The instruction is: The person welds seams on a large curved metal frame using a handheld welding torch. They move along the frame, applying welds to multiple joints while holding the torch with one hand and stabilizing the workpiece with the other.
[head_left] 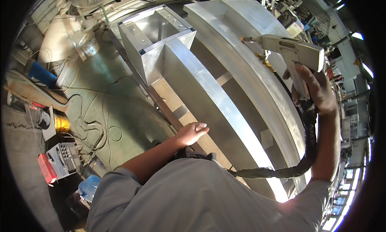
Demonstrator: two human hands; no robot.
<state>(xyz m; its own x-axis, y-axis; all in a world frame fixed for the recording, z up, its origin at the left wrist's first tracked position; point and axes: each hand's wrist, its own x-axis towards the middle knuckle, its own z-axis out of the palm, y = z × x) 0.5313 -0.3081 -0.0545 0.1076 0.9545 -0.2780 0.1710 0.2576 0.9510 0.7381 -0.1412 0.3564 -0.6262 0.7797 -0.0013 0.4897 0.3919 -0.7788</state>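
Raised at the right, my right hand (315,87) is closed round the grip of a pale grey handheld laser welding gun (287,51). Its copper-coloured nozzle points left, over a curved metal panel (257,63). A black-sleeved cable (309,139) hangs from the grip and loops back toward my waist. My left hand (194,134) is close to my body, above the near side of the metal frame, fingers curled in; whatever they hold, if anything, is hidden. Ahead of it runs a long curved metal strip (213,84), joined to an open box-shaped metal end (159,29).
A dark brown rail (161,105) runs along the frame's left side. Loose cables (94,123) lie on the green floor. At left are a yellow wire spool (61,123), a red and grey box (60,161) and a bucket (87,45). A cluttered bench (289,19) stands far right.
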